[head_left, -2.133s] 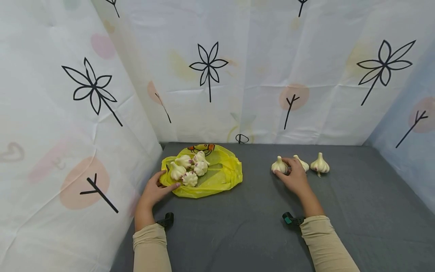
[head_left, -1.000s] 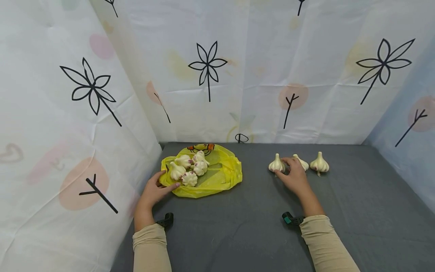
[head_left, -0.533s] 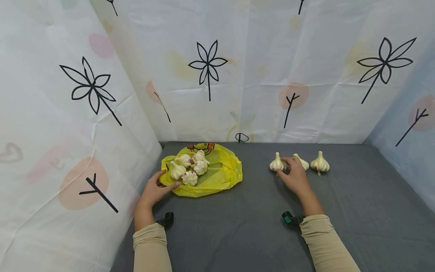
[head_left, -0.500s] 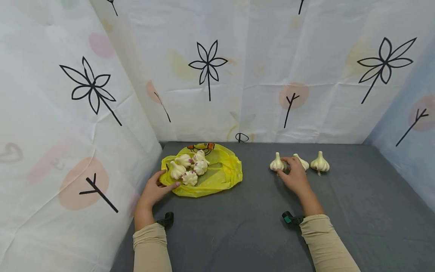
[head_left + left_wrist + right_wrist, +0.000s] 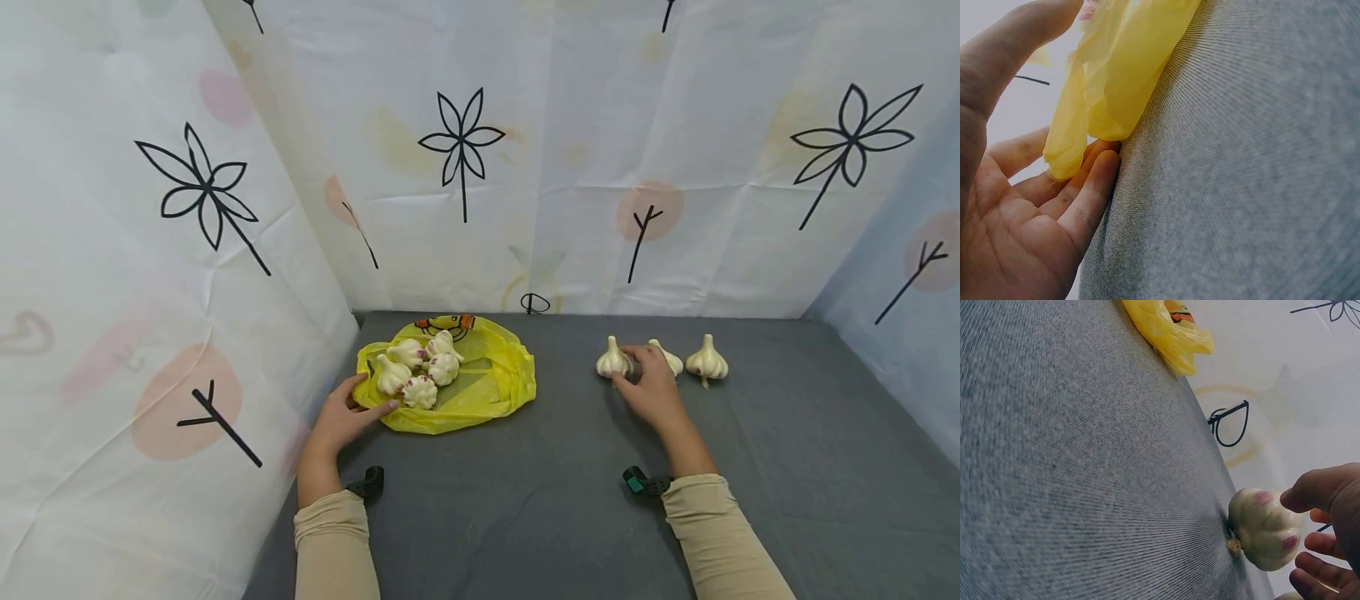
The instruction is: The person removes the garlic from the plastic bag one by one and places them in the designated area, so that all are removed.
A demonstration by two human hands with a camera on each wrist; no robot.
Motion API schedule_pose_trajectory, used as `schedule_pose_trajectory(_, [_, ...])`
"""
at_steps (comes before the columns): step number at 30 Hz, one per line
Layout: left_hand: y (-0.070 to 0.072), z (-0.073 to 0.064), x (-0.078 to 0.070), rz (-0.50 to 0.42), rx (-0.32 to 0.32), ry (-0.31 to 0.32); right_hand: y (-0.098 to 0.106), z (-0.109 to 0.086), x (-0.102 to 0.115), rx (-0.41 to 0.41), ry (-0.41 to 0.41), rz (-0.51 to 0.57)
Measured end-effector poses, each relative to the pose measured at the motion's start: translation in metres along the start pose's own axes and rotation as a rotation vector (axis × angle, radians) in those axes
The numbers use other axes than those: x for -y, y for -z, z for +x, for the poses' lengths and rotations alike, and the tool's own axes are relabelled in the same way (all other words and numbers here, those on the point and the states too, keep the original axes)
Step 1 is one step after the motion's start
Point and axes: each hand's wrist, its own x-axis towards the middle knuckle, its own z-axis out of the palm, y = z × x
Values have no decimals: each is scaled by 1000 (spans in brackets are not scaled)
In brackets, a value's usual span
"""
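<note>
In the head view my left hand (image 5: 341, 427) rests at the left side of a yellow plastic bag (image 5: 502, 379), thumb along its near edge. The left wrist view shows that hand's fingers loosely bent beside the bag's hanging folds (image 5: 1125, 81). Several white garlic bulbs (image 5: 418, 392) with purple marks lie in the bag's left part. Across the table, my right hand (image 5: 654, 387) is beside an upright garlic bulb (image 5: 612, 360). In the right wrist view its thumb is right at that bulb (image 5: 1260, 528), with the other fingers loosely spread behind.
Another garlic bulb (image 5: 667, 357) is partly hidden behind my right hand, and one more bulb (image 5: 707, 362) stands right of it. A dark grey cloth (image 5: 525, 508) covers the table. A patterned white curtain (image 5: 555, 208) rises behind and at both sides.
The bulb beside my right hand has shifted slightly left, and the right thumb has drawn back a little from it. My left hand and the bag have stayed put.
</note>
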Motion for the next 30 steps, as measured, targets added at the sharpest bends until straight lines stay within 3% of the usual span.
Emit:
schedule_pose_trajectory(12, [1, 0, 1, -11, 3, -11, 1, 2, 21, 2, 28, 11])
schedule_pose_trajectory(30, [0, -1, -1, -6, 5, -13, -25, 10, 75, 27, 170, 61])
